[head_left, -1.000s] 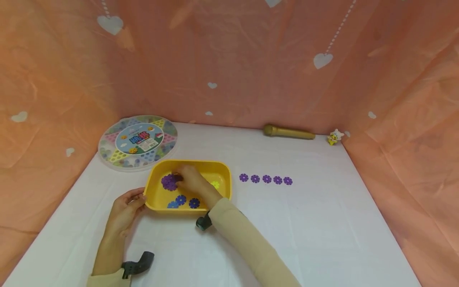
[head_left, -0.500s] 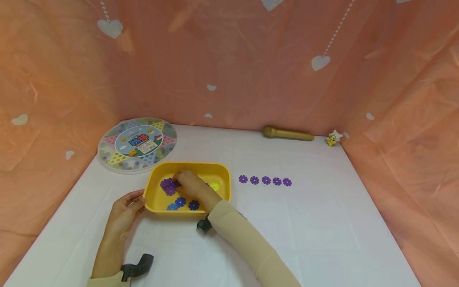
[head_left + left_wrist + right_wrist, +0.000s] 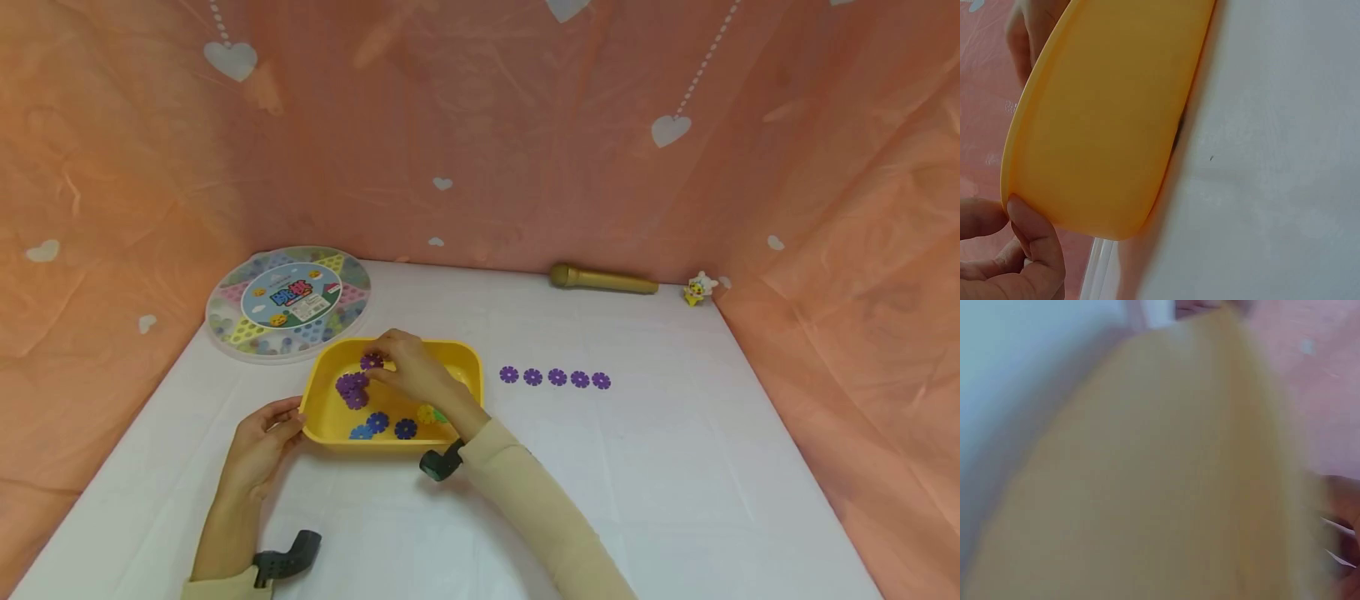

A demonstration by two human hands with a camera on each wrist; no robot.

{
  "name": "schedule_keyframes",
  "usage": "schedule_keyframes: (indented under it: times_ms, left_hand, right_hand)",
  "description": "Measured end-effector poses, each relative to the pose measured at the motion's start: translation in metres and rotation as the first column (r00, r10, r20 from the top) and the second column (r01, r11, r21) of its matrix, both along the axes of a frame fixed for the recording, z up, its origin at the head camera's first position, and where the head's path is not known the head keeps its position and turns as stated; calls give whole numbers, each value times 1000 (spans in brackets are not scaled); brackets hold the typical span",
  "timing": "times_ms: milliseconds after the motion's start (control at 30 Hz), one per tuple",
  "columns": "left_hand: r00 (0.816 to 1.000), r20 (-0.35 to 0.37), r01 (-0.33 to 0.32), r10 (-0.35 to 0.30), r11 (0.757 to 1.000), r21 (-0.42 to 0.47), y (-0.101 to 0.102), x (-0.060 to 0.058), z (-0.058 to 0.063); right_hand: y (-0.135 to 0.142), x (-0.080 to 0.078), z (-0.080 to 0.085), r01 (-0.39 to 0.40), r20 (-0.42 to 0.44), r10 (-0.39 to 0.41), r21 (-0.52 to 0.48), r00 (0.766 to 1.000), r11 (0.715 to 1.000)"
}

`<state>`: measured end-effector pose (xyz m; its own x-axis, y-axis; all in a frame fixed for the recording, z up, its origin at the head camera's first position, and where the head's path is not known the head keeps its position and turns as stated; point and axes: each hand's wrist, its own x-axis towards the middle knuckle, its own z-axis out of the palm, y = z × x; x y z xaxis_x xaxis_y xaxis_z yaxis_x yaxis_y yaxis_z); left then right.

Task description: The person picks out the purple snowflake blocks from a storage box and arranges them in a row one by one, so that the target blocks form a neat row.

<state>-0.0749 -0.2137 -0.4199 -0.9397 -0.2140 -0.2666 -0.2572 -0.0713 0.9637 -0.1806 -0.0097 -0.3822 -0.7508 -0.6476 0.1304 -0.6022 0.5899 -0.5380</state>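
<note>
My left hand (image 3: pixel 258 446) pinches the rim of a yellow plastic tray (image 3: pixel 318 367) at its left corner; the left wrist view shows thumb and finger on the rim (image 3: pixel 1005 175). Over the inside of the tray, my right hand (image 3: pixel 416 371) pinches a purple snowflake disc (image 3: pixel 371 362) between thumb and fingers. Below it lies a small heap of purple discs (image 3: pixel 354 392). Blue discs (image 3: pixel 377 422) lie near the front wall, and a yellow disc (image 3: pixel 426 414) shows beside the right wrist. In the blurred right wrist view the tray wall (image 3: pixel 1147 456) hides most of the hand.
To the right of the tray, several purple discs (image 3: pixel 557 377) lie in a row on the white tabletop (image 3: pixel 660 467). A round Chinese checkers box (image 3: pixel 288 304) lies behind left. At the back right are a gold microphone (image 3: pixel 603 279) and a small figurine (image 3: pixel 699 288).
My right hand has drawn back slightly to the right and up from the purple heap, with one purple disc now showing between its fingers. The left hand keeps its grip on the tray.
</note>
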Motion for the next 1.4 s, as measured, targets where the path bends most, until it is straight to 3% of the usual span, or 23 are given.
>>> schedule_keyframes:
  times_ms: [200, 467, 833, 1233, 1400]
  left_hand:
    - [1000, -17, 2, -2, 1000, 18, 0, 0, -2]
    - [999, -45, 7, -6, 1000, 24, -2, -3, 1]
    - [1000, 15, 12, -12, 1000, -10, -1, -5, 4]
    - [1000, 2, 3, -3, 1000, 14, -1, -4, 3]
    - [999, 36, 3, -2, 1000, -4, 0, -2, 2]
  right_hand:
    - [47, -6, 15, 35, -111, -57, -192, 992, 981]
    - [126, -19, 10, 237, -121, -284, -302, 951, 923]
    - [223, -19, -20, 498, -83, -549, -327, 832, 804]
    - [298, 8, -48, 748, 61, -749, -150, 660, 647]
    - [309, 15, -61, 756, 50, -756, -115, 653, 645]
